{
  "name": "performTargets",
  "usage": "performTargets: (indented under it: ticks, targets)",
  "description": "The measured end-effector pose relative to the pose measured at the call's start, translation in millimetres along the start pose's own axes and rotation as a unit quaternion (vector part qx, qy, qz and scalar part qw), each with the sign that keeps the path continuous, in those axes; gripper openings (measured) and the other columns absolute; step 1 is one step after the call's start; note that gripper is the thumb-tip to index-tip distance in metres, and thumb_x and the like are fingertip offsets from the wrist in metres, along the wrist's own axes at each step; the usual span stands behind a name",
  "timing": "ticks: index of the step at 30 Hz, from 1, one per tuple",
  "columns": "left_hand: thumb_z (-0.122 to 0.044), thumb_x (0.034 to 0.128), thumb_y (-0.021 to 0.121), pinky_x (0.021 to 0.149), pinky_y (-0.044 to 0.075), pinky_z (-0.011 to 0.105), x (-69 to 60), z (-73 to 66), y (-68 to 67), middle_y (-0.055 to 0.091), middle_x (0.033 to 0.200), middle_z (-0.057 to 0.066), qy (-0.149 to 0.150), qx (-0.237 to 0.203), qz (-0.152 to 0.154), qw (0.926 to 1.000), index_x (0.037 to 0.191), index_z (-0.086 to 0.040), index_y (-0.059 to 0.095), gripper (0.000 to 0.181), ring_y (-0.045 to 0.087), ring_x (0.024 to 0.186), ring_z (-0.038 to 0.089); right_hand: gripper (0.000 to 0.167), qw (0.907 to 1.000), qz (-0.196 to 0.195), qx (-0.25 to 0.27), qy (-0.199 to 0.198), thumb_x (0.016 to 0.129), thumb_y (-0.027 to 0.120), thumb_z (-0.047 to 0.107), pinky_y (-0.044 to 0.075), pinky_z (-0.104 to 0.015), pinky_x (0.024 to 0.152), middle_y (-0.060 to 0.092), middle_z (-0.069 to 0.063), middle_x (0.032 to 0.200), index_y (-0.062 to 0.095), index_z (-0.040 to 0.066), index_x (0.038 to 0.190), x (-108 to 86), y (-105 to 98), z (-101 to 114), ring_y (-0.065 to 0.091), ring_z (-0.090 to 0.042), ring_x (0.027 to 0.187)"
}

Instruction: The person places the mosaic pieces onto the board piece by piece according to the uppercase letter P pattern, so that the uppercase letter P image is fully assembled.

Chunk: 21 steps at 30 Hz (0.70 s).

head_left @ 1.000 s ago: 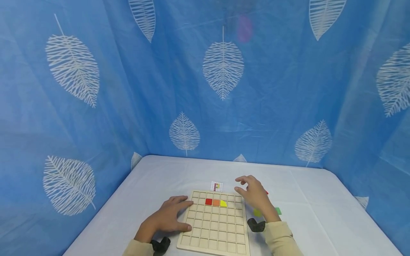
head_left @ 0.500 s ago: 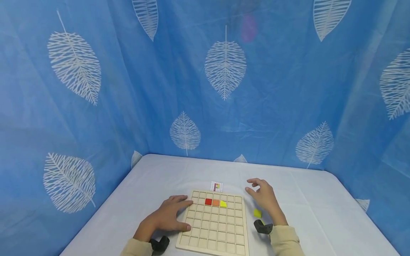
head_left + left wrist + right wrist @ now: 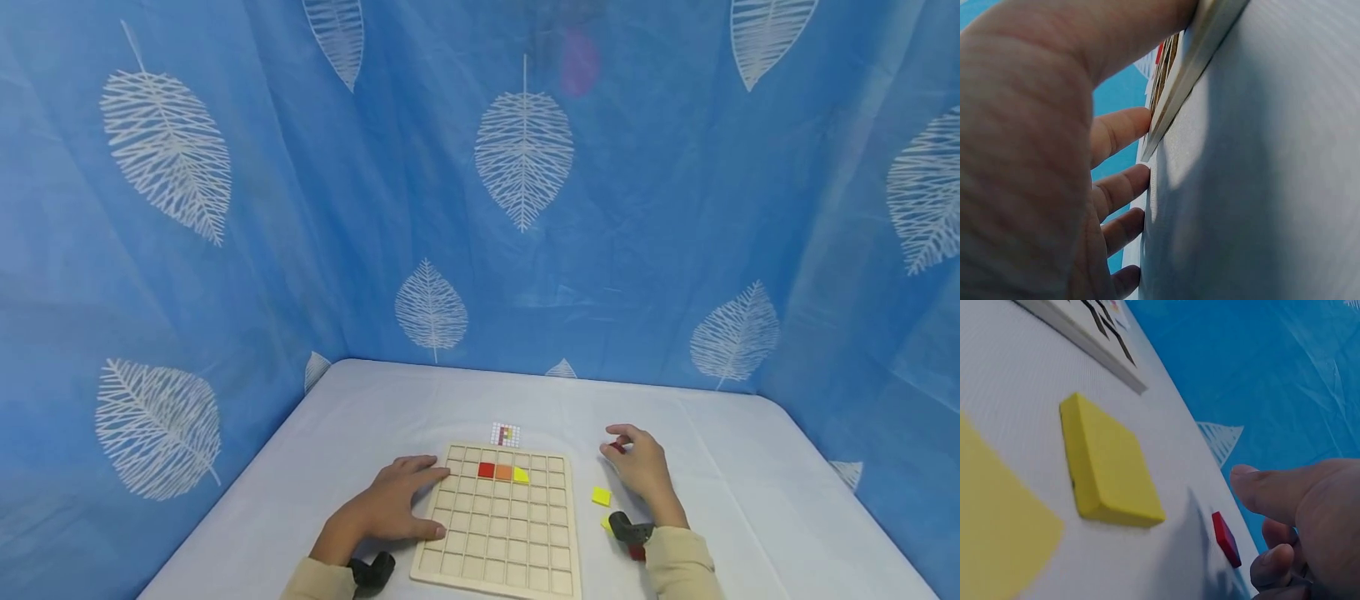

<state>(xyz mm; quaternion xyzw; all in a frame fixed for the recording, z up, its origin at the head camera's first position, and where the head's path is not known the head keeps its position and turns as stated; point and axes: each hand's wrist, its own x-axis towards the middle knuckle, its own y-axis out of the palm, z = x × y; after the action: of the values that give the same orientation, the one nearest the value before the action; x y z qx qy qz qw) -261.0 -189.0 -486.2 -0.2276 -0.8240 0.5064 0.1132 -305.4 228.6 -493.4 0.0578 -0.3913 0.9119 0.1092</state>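
Beside red tile (image 3: pixel 1227 540): right hand (image 3: pixel 647 467), fingers apart, some hidden; at board (image 3: pixel 501 527): left hand (image 3: pixel 393 502), fingers spread.

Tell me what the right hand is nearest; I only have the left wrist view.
Observer: The right hand is nearest a loose red tile.

Operator: Is anything loose closer to the board?

Observer: Yes, a loose yellow square lies just off the right side of the board.

Operator: I catch only a sliver of red past the edge. What's set in it?

Observer: Three pieces side by side in the second row from the far edge: a red square, an orange square and a yellow curved piece.
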Motion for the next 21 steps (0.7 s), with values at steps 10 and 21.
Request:
performTargets:
  ticks: [10, 21]
  targets:
    - [-0.073, 0.075, 0.07, 0.113, 0.027, 0.068, 0.9, 2.6, 1.3, 0.036, 0.16, 0.01, -0.001, 0.005, -0.007, 1.0, 0.151, -0.03, 0.046, 0.091, 0.031, 0.148, 0.037, 0.039, 0.9995, -0.007, 0.001, 0.029, 0.09, 0.073, 0.019, 0.048, -0.053, 0.088, 0.065, -0.023, 0.113, 0.065, 0.001, 0.125, 0.4, -2.0, -7.6, 0.06, -0.037, 0.103]
    - [-0.071, 0.0748, 0.071, 0.112, 0.028, 0.069, -1.5, -0.8, 0.0, 0.037, 0.16, 0.01, -0.003, 0.0, -0.003, 1.0, 0.15, -0.029, 0.047, 0.09, 0.031, 0.147, 0.037, 0.043, 0.9976, 0.005, -0.04, 0.056, 0.089, 0.074, 0.017, 0.051, -0.053, 0.086, 0.064, -0.025, 0.112, 0.063, -0.002, 0.125, -2.8, 1.8, -6.6, 0.06, -0.038, 0.101]
